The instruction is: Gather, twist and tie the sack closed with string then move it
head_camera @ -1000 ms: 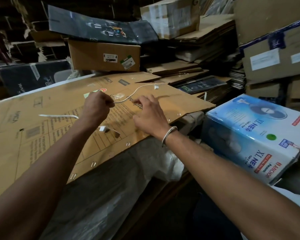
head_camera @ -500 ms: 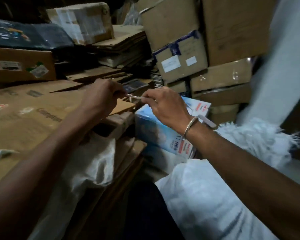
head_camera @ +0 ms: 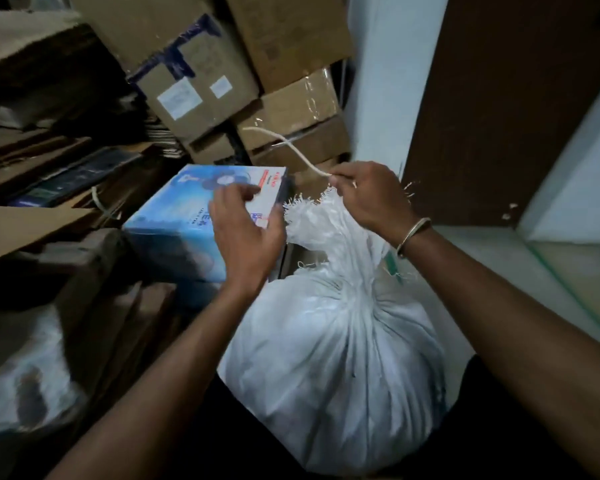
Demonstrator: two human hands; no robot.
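Standing just to the right of the blue printed cardboard carton, the white woven plastic sack is full and bulging. Its neck is gathered into pleats and its frayed mouth lies near the carton's far right corner. Right hand: fingers curled, pinching one end of the thin cream string, whose free length arcs up beyond the carton. Left hand: fingers spread and relaxed, holding nothing, over the carton's right edge and just beside the sack mouth. Handling, as judged: the woven cloth is soft and somewhat slick, and the body is probably weighty. The best hold is the pleated neck below the fraying, where the string should bind. No wrap of string shows on the neck yet. Stacked brown cardboard boxes behind the carton and a dark brown panel well to its right hem the sack in, leaving little room to swing it.
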